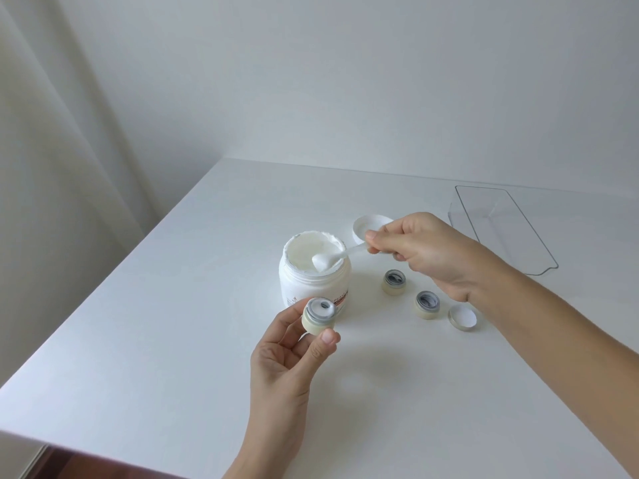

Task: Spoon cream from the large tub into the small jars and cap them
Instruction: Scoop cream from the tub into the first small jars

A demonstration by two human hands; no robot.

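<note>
Nearest the camera, the left hand (294, 354) pinches a small cream-coloured glass jar (318, 314) between thumb and fingers, lifted off the white table (138, 340) and tilted slightly, just in front of the large tub. The jar's grey threaded neck is uncapped, and a smear of white cream sits at its mouth.

Just behind it stands the large white plastic tub (313, 267), open, filled with smooth pale cream and with ragged foil remnants round its rim. Its label shows reddish lettering, partly hidden by the held jar and too blurred to read.

To the right, on the table, a silver screw cap with a white liner (462, 318) lies upside down, just beside a second small cream-coloured jar (427, 304), open. A third open jar (395, 282) stands near it, a little farther back.

The right hand (425, 250) grips the handle of a small white plastic spoon (330, 258), whose bowl rests in the tub's cream.

Behind that hand lies the tub's white round lid (366, 228), upturned, partly hidden. Farthest right sits a clear plastic rectangular tray (501, 229).
</note>
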